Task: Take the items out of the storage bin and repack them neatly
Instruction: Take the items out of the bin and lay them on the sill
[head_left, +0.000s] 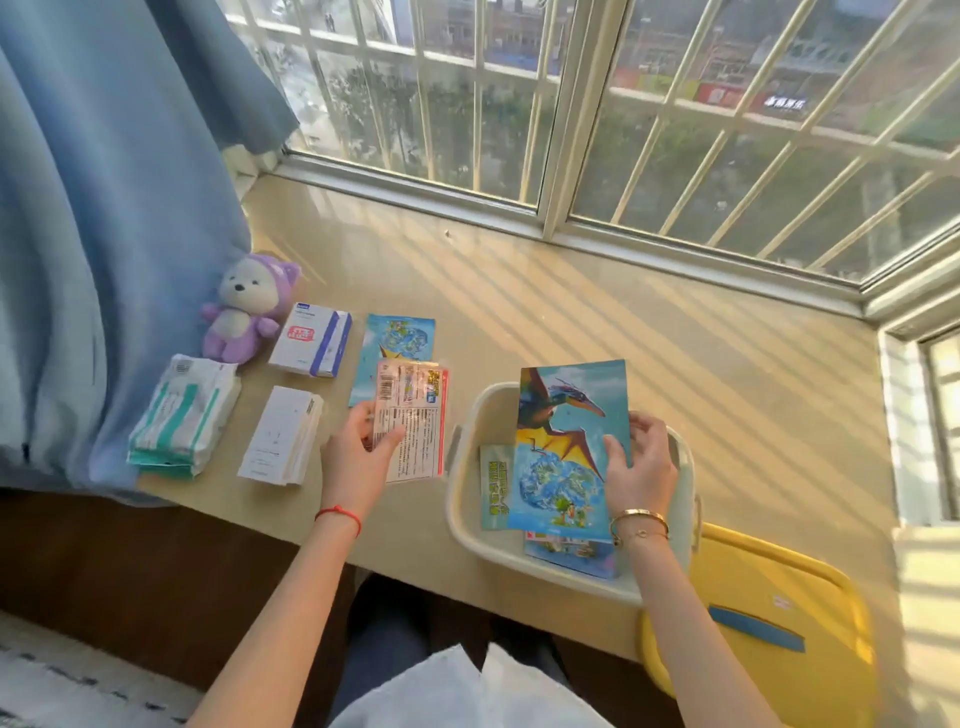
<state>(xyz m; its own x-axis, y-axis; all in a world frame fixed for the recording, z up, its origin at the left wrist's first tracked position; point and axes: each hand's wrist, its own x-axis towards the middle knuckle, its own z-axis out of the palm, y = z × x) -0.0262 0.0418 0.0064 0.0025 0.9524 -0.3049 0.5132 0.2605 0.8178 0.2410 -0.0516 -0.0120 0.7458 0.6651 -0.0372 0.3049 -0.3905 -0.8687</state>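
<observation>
At frame centre, a clear-wrapped packet is being pinched by the left hand beside unpacked items, presumably for sorting; lower right, a pterosaur sheet is being gripped by the right hand over the storage bin.

A cream plastic storage bin with rounded corners sits on the sill near its front edge. Above it, tilted upright, is a glossy blue booklet with a pterosaur and a globe on its cover. Inside the bin lie a green-titled leaflet against the left wall and a colourful flat booklet on the floor. Left of the bin, a clear plastic packet with a barcode and printed text overlaps a blue globe-print booklet. Further left lie a white box with a blue stripe, a plain white box, a white-and-green soft tissue pack and a purple plush bear.
</observation>
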